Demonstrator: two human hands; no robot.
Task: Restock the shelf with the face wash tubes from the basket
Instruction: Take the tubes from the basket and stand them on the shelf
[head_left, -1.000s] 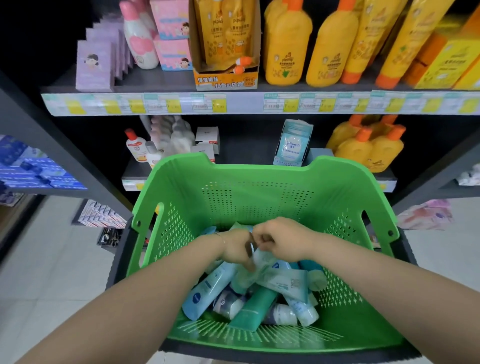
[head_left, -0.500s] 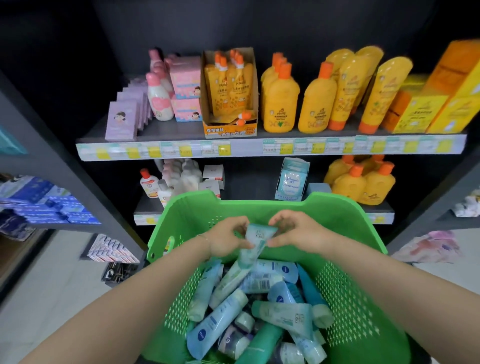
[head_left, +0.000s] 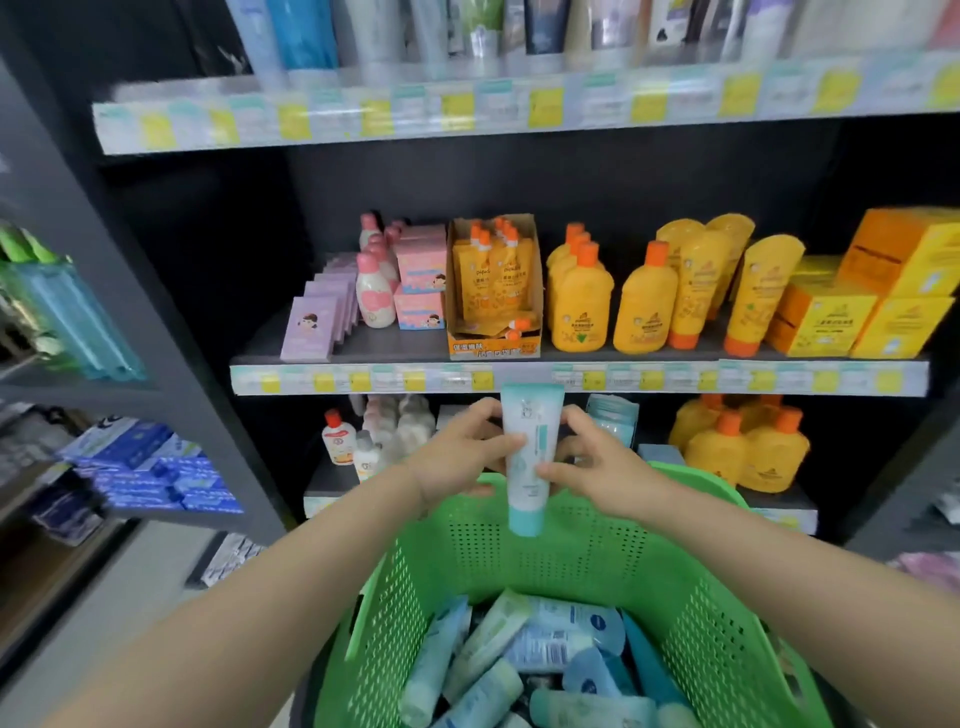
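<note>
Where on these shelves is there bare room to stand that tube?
Middle shelf: a bare strip before the pink bottles, between purple boxes and orange display carton. Right of it, yellow bottles stand packed. Top shelf looks full of tubes, though blurred.

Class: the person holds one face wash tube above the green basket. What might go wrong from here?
1. The face wash tube, cap down, is pinched by the left hand and right hand; it might slip into the green basket.
2. The tubes on the top shelf look closely packed, though blurred; pushing another in might topple neighbours.
3. Reaching up, an arm might knock the yellow bottles near the edge of the middle shelf.
</note>
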